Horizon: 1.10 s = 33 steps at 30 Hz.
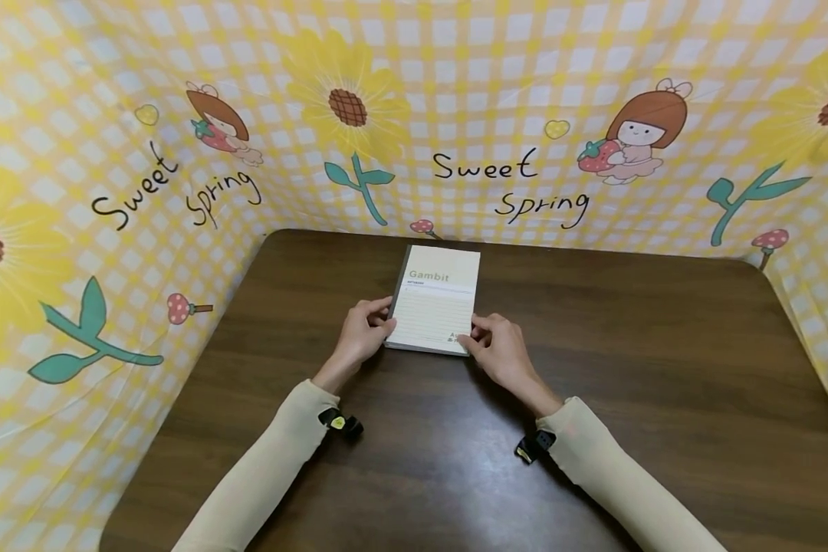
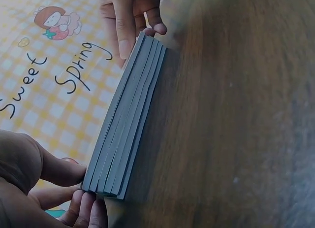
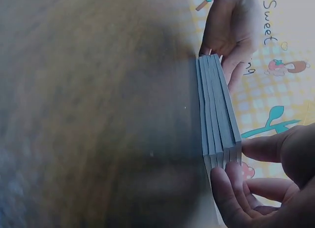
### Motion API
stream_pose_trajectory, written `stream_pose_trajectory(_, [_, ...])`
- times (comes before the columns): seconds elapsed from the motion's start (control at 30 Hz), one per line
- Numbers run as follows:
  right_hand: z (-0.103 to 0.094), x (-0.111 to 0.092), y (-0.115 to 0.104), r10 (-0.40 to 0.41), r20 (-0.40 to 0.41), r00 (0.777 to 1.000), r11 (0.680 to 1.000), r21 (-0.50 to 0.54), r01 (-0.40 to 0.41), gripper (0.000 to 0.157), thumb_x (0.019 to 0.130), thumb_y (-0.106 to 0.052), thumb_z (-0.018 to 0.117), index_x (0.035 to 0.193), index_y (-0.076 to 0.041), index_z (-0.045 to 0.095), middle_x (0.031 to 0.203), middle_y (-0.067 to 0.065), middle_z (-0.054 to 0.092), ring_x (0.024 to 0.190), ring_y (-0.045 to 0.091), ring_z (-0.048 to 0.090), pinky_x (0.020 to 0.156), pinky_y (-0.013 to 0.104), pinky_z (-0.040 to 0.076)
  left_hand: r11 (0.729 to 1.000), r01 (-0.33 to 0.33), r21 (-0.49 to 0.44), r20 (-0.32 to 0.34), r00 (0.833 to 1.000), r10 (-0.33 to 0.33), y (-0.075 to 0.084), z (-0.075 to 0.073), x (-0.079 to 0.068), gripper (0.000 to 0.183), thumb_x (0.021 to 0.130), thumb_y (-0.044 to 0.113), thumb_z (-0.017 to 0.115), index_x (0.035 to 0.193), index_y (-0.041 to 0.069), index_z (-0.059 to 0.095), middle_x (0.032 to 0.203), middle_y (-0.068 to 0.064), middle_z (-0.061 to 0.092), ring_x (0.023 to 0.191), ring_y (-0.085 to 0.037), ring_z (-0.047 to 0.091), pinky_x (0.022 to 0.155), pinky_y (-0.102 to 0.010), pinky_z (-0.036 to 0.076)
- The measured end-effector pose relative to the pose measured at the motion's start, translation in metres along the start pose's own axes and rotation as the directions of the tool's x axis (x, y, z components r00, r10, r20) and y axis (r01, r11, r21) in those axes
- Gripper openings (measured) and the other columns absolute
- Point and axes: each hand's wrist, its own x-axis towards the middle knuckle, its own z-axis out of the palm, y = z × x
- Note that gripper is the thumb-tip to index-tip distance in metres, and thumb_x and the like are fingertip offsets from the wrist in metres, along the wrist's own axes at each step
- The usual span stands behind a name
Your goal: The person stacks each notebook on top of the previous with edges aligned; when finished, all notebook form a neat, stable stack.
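Observation:
A stack of several notebooks (image 1: 436, 307) lies near the far side of the table, the top cover cream-white and printed "Gambit". My left hand (image 1: 363, 333) grips its left edge by the near corner, thumb on the top cover. From the other side my right hand (image 1: 504, 349) holds the near right corner, thumb over the cover and fingers along the side. In the left wrist view, the grey near edges of the notebooks (image 2: 125, 119) show layered, slightly uneven at the bottom. The right wrist view has fingertips (image 3: 221, 181) pressed against the side of the stack.
The dark wood table (image 1: 628, 368) extends around the stack on all sides. A yellow checked cloth (image 1: 414, 92) with flowers and "Sweet Spring" lettering stands as a wall behind the table and along its left and right sides.

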Motion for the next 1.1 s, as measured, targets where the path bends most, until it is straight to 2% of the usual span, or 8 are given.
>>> stream_pose_trajectory(0.5, [0.001, 0.002, 0.008, -0.035, 0.000, 0.999, 0.999, -0.036, 0.035, 0.052, 0.096, -0.019, 0.078, 0.139, 0.005, 0.063, 0.099, 0.014, 0.070, 0.077, 0.020, 0.069, 0.068, 0.027, 0.055, 1.000, -0.002, -0.015, -0.009, 1.000, 0.002, -0.006, 0.007, 0.003, 0.049, 0.098, 0.005, 0.068, 0.147, 0.005, 0.060, 0.121, -0.018, 0.060, 0.095, -0.021, 0.060, 0.075, -0.020, 0.048])
stream_pose_trajectory(0.87, [-0.001, 0.006, 0.009, -0.015, 0.029, 0.999, 1.000, -0.015, 0.016, 0.054, 0.097, -0.022, 0.076, 0.142, 0.005, 0.060, 0.101, 0.014, 0.069, 0.078, 0.022, 0.070, 0.067, 0.026, 0.055, 1.000, -0.009, -0.016, -0.049, 0.999, 0.009, -0.007, 0.009, 0.005, 0.045, 0.098, 0.006, 0.069, 0.142, 0.002, 0.064, 0.118, -0.019, 0.063, 0.098, -0.026, 0.064, 0.078, -0.020, 0.048])
stream_pose_trajectory(1.0, [-0.004, 0.007, 0.012, -0.023, 0.050, 0.998, 1.000, 0.017, 0.022, 0.054, 0.100, -0.026, 0.072, 0.143, 0.005, 0.059, 0.102, 0.014, 0.068, 0.075, 0.018, 0.069, 0.064, 0.025, 0.055, 1.000, -0.016, -0.010, -0.041, 0.999, 0.016, -0.008, 0.010, 0.005, 0.044, 0.099, 0.009, 0.069, 0.142, 0.003, 0.064, 0.120, -0.020, 0.065, 0.101, -0.028, 0.064, 0.081, -0.024, 0.050])
stream_pose_trajectory(1.1, [-0.006, 0.005, 0.016, -0.023, 0.075, 0.997, 0.998, 0.068, 0.018, 0.053, 0.103, -0.028, 0.068, 0.145, 0.004, 0.058, 0.102, 0.015, 0.070, 0.071, 0.017, 0.070, 0.061, 0.025, 0.057, 1.000, -0.021, -0.002, -0.028, 0.999, 0.021, -0.009, 0.008, 0.004, 0.043, 0.100, 0.013, 0.068, 0.142, 0.003, 0.064, 0.124, -0.020, 0.066, 0.107, -0.031, 0.066, 0.087, -0.031, 0.054])
